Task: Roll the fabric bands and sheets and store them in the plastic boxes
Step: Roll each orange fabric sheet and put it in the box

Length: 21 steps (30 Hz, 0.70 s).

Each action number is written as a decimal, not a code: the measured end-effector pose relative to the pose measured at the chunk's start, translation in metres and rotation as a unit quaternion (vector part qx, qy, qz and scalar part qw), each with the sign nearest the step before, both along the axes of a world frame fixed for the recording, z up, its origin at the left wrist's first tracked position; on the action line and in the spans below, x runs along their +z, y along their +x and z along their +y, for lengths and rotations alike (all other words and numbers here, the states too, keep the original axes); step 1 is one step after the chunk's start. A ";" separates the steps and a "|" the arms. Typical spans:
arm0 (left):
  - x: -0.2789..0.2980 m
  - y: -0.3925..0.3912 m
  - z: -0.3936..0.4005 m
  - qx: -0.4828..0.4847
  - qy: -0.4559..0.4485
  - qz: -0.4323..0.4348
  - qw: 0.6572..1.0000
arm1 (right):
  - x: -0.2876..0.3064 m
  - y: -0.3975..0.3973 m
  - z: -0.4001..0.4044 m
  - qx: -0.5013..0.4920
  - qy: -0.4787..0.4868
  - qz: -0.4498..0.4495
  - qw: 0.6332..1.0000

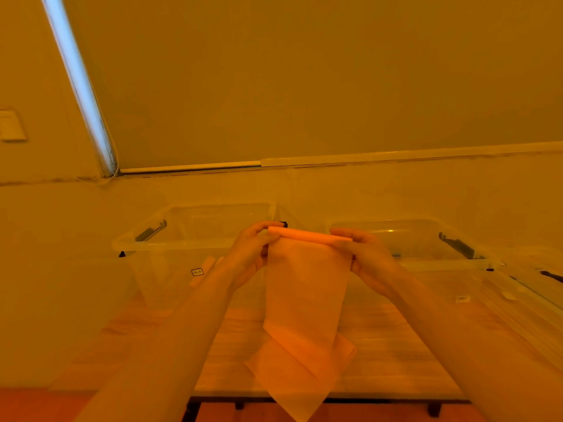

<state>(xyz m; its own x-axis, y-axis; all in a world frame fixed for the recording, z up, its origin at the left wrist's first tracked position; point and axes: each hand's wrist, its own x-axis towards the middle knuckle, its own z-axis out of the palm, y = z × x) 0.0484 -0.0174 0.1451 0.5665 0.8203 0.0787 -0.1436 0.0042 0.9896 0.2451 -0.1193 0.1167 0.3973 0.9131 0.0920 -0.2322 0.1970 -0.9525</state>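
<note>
Both hands [307, 257] raised, pinching band [306, 287]

wooden table [396, 354], two plastic boxes [195, 236], fabric band [304, 300]

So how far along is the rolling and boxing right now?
Early to midway. Done: the left plastic box seems to hold a couple of rolls already, though that's faint. In hand: the left hand and right hand are rolling the fabric band, only its top wound. Left: finish rolling, then box it. The right plastic box looks unfilled.
</note>
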 end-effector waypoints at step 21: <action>0.001 0.000 -0.004 0.013 0.015 0.030 0.999 | -0.002 0.004 0.000 -0.010 0.018 0.030 0.999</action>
